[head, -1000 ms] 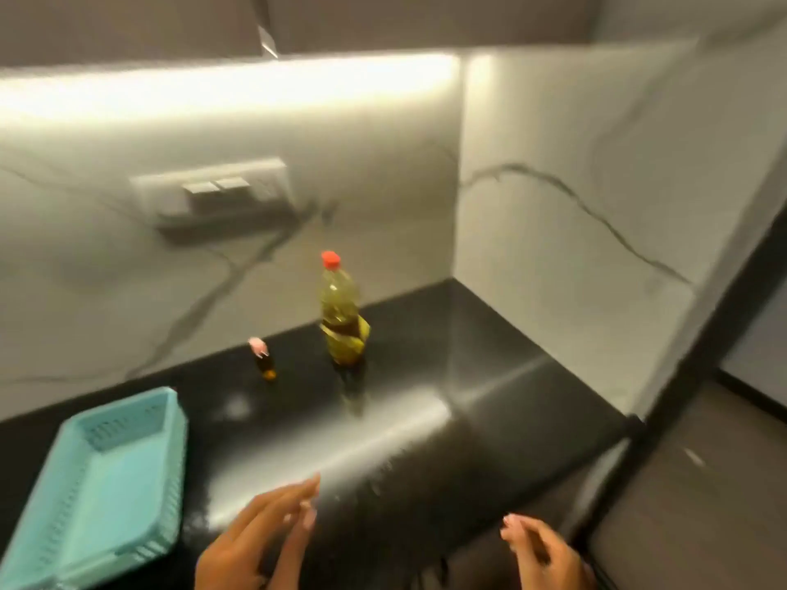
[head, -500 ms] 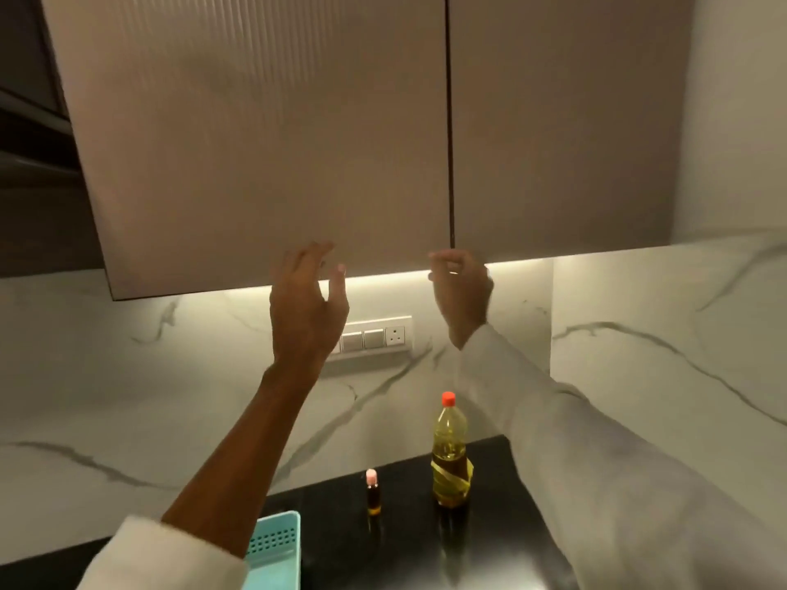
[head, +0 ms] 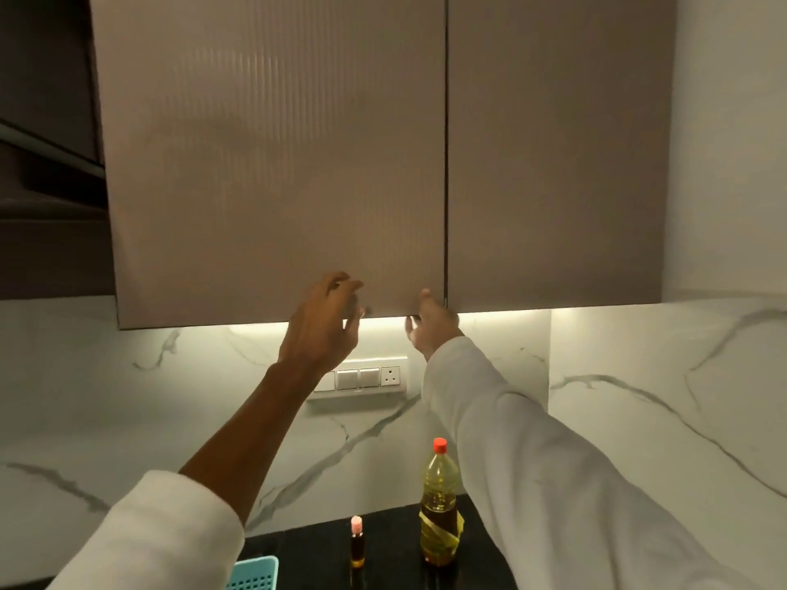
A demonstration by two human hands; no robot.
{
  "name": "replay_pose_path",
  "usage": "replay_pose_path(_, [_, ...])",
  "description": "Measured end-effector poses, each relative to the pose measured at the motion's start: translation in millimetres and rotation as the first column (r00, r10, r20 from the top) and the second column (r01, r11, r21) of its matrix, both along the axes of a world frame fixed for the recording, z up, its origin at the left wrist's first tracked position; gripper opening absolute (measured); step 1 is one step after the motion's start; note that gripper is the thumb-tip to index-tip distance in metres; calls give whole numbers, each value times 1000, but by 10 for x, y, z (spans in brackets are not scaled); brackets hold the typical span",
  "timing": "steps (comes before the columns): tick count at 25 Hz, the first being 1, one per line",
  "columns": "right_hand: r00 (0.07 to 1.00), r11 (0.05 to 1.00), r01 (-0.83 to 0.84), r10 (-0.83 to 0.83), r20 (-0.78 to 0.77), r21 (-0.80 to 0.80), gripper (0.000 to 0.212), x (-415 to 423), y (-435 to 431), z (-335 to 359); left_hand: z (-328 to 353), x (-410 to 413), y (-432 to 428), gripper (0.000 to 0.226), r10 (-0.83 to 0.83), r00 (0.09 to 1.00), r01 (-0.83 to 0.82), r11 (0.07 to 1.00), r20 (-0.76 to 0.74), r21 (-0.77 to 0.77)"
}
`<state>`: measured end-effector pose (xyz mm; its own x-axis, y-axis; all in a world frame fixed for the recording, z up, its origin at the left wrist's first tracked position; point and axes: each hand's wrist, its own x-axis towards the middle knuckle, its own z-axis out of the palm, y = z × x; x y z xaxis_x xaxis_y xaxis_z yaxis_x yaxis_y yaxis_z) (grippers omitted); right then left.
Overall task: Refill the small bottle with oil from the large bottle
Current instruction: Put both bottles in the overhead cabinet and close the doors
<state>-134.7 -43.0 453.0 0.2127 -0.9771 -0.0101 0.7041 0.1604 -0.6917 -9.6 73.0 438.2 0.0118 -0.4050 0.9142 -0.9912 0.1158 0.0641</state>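
Note:
The large bottle of yellow oil, with a red cap and a yellow label, stands upright on the black counter by the wall. The small bottle, dark with a pink cap, stands upright just to its left. Both my hands are raised well above them at the bottom edge of the left cabinet door. My left hand is open with fingers apart in front of that edge. My right hand pinches the door's lower right corner, thumb in front and fingers underneath.
A second cabinet door hangs shut to the right. A switch and socket panel sits on the marble wall under the lit cabinet. A turquoise basket shows at the counter's lower left. A marble side wall closes the corner on the right.
One second ago the view faced the counter with both hands low. Both hands then rose to the cabinet door; since then my left hand has shifted right and my right hand has closed on the edge.

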Motion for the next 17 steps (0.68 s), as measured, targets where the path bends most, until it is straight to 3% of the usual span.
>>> replay_pose_path(3, [1000,999,12,-13,-10,-41,23,-107,55,-115,-81,-79,48,39,34,999,-34,999,33,-2])
replay_pose_path(5, [992,991,106,-111,-60,-82,33,-239,206,-157,-173,-162,104,49,85,996,-86,996,33,21])
replay_pose_path(7, [987,981,124,-137,-81,-147,29,-400,379,-228,-293,-287,160,57,149,989,-149,989,13,-12])
replay_pose_path(10, [989,952,104,-130,-72,-286,15,-615,631,-433,-492,-472,264,59,228,974,-226,966,3,-124])
replay_pose_path(14, [940,856,168,-288,-181,-488,32,-948,1263,-622,-689,-753,405,64,210,962,-257,913,-177,-316])
replay_pose_path(17, [960,741,140,-264,-93,-657,26,-1087,1738,-681,-727,-829,601,54,165,962,-260,794,-218,-549])
